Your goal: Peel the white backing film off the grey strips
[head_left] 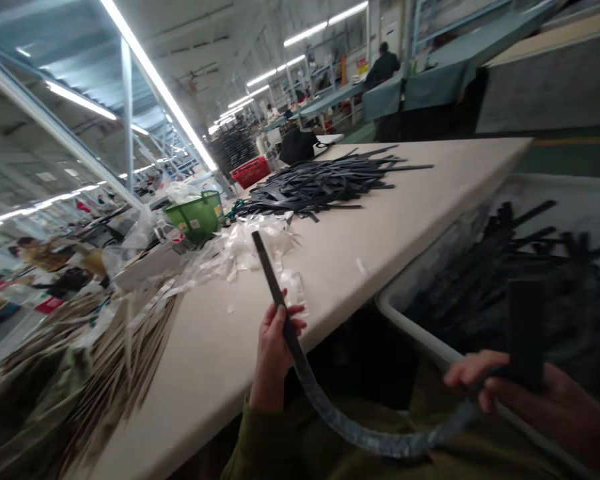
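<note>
A long dark strap (330, 410) sags in a curve between my two hands. My left hand (274, 347) is closed round it near one end, at the near edge of the pale table (410, 220), and that end sticks up over the tabletop. My right hand (525, 393) is closed on the other end, which stands upright above a clear plastic bin (410, 313) holding several dark straps. A heap of similar dark straps (320, 183) lies farther back on the table.
Crumpled clear plastic wrappers (245, 250) lie ahead of my left hand. A green basket (195, 217) and a red basket (251, 171) stand at the table's far left. Flat brown sheets (95, 373) fan out at the near left. A person (383, 67) stands in the far background.
</note>
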A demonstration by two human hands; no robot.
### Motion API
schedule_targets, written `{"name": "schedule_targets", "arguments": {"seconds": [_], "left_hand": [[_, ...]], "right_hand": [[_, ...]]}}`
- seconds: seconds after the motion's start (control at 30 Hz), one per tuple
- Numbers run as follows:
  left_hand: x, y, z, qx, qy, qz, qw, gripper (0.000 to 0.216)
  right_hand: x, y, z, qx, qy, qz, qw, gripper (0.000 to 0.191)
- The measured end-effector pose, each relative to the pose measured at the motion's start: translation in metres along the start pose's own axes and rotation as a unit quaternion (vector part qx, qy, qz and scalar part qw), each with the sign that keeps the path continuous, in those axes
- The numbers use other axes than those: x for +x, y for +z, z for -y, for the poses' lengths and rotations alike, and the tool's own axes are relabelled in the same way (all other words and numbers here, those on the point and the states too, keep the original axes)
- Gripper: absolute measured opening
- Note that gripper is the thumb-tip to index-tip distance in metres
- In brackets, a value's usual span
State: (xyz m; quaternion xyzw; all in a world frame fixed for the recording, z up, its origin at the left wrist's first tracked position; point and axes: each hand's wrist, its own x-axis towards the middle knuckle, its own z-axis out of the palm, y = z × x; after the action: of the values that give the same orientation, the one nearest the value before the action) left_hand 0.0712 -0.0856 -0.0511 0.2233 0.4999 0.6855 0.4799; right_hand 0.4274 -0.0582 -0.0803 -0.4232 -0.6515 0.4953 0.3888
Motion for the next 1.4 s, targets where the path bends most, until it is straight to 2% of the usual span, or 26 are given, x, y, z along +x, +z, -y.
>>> {"name": "schedule_targets", "arguments": {"seconds": [0.07,0.13,0.2,0.3,0.57,0.73,0.9,1.03,1.1,1.23,1.33,1.4], "left_hand": [[-0.021,0.016,0.028,0.074,-0.068,0.125,0.987,0.048],[-0.040,0.028,0.052,0.124,-0.130,0.222,0.958,0.049],[-0.052,0.036,0.070,0.159,-0.171,0.291,0.928,0.051],[-0.060,0.042,0.081,0.200,-0.192,0.346,0.896,0.050],[-0.064,0.042,0.093,0.257,-0.176,0.363,0.878,0.051],[-0.065,0.051,0.082,0.294,-0.181,0.402,0.848,0.053],[-0.062,0.080,0.064,0.278,-0.127,0.424,0.853,0.077],[-0.065,0.093,0.076,0.349,-0.113,0.420,0.830,0.051],[-0.068,0.092,0.086,0.352,-0.109,0.414,0.832,0.048],[-0.076,0.090,0.101,0.355,-0.066,0.425,0.830,0.041],[-0.081,0.101,0.104,0.361,-0.019,0.422,0.831,0.033],[-0.081,0.111,0.104,0.351,0.000,0.408,0.843,0.028]], "right_hand": [[0.009,0.000,0.018,0.043,0.022,0.000,0.999,0.043],[0.018,-0.002,0.028,0.076,0.041,0.012,0.996,0.048],[0.023,-0.006,0.029,0.114,0.048,-0.004,0.992,0.047],[0.025,-0.010,0.023,0.165,0.036,-0.028,0.985,0.043],[0.021,-0.016,0.003,0.226,0.053,-0.082,0.969,0.041],[0.021,-0.019,0.004,0.285,0.023,-0.041,0.957,0.036],[0.016,-0.009,0.017,0.214,-0.013,-0.061,0.975,0.036],[0.006,-0.008,0.035,0.151,-0.051,-0.042,0.986,0.039],[0.000,-0.018,0.047,0.110,-0.061,-0.055,0.991,0.038],[-0.009,-0.052,0.070,0.040,-0.090,-0.136,0.986,0.037],[-0.010,-0.079,0.084,-0.020,-0.109,-0.177,0.978,0.035],[-0.008,-0.094,0.091,-0.065,-0.121,-0.203,0.969,0.034]]}}
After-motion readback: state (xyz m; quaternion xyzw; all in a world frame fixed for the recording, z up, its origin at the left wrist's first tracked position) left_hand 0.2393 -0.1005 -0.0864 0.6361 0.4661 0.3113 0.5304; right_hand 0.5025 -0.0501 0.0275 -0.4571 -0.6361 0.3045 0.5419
